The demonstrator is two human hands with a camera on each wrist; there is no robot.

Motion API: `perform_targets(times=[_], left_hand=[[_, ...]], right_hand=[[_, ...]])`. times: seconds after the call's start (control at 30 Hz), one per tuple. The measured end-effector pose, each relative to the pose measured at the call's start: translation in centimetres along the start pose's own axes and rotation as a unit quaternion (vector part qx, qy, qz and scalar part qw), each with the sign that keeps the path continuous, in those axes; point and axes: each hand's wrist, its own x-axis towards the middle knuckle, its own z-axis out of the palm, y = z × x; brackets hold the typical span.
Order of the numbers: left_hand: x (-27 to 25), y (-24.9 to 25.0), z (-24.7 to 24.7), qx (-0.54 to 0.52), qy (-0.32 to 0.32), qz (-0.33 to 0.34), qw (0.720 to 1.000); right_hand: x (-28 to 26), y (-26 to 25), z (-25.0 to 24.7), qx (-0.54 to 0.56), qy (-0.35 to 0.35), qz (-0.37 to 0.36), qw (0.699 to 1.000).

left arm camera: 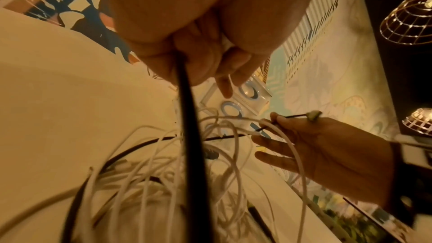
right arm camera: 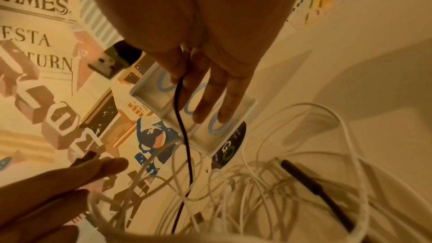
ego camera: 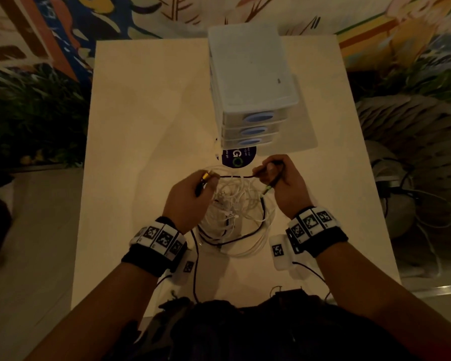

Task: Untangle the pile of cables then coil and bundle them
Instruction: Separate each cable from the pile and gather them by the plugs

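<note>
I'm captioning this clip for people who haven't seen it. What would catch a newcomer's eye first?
Two hands, the left hand and right hand, stretch a black cable between them above a tangle of white cables mid-table. Just behind stands a white drawer unit with blue oval handles, on the pale table.

White table point(ego camera: 141, 121) with cable tangle and drawer unit.
Tangled pile of white and black cables point(ego camera: 235, 217) lies near the front edge; white three-drawer unit point(ego camera: 250, 84) at the back; dark round sticker point(ego camera: 238, 157) between them, partly under the unit.
</note>
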Motion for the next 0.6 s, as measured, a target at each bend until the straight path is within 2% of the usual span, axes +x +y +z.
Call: perform_targets(times=[0.07, 0.13, 0.33, 0.47, 0.6], left_hand=[[1.0, 0.3, 0.0, 0.017, 0.036, 0.003, 0.999], [2.0, 0.6, 0.3, 0.04, 0.037, 0.004, 0.999], [3.0, 1.3, 1.2, 0.127, -0.065, 0.033, 0.989], [3.4, 1.7, 1.2, 0.134, -0.093, 0.036, 0.986], [2.9, 1.9, 1.2, 0.122, -0.028, 0.044, 0.991]], right_hand=[[-0.1, -0.4, -0.1, 0.058, -0.009, 0.036, 0.998], [-0.4, -1.1, 0.2, 0.093, -0.022, 0.041, 0.995], [-0.3, -1.5, 0.3, 0.109, -0.03, 0.023, 0.993], [-0.3, -1.3, 0.1, 0.13, -0.037, 0.041, 0.99], [-0.3, -1.3, -0.1, 0.154, -0.027, 0.073, 0.985]])
